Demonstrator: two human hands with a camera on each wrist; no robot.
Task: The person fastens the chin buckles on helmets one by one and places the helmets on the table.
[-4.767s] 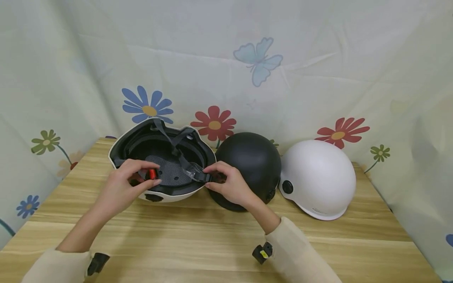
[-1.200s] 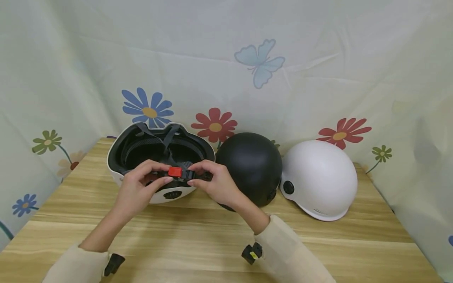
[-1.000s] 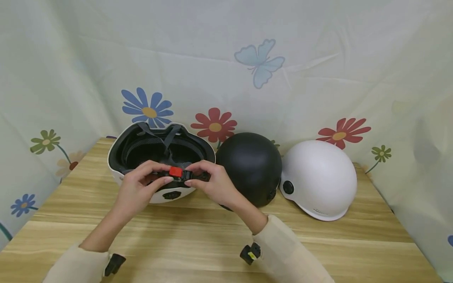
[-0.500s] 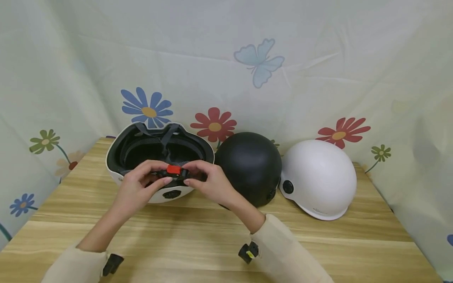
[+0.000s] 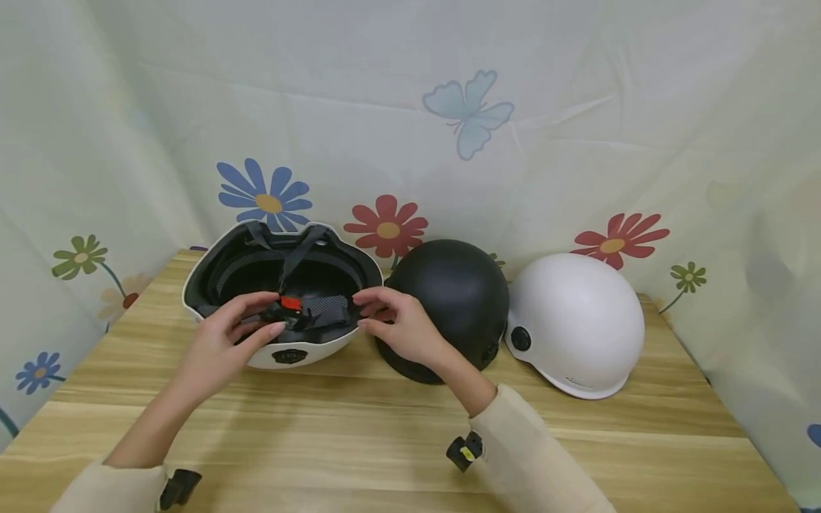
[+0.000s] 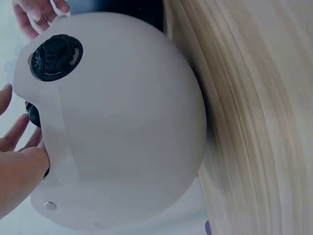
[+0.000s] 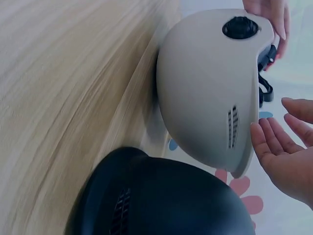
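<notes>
A white helmet (image 5: 330, 348) lies upturned on the wooden table, its black lining and straps showing. A black buckle with a red part (image 5: 291, 303) sits above the lining on the chin strap (image 5: 296, 258), its halves together. My left hand (image 5: 221, 342) is over the helmet's left front rim beside the buckle, thumb and forefinger apart. My right hand (image 5: 404, 324) is at the right rim, fingers slightly bent and holding nothing. In the right wrist view the right fingertips (image 7: 258, 134) are at the helmet's edge; touching cannot be told.
A black helmet (image 5: 452, 306) stands dome up just right of the upturned one, behind my right hand. Beyond it, a second white helmet (image 5: 580, 324) stands dome up. A flowered curtain (image 5: 385, 107) hangs behind the wooden table (image 5: 359, 442).
Earlier the hands held the buckle halves apart, then brought them together over the front rim. Now the hands have separated, the right moving right, and the buckle has dropped back over the lining.
</notes>
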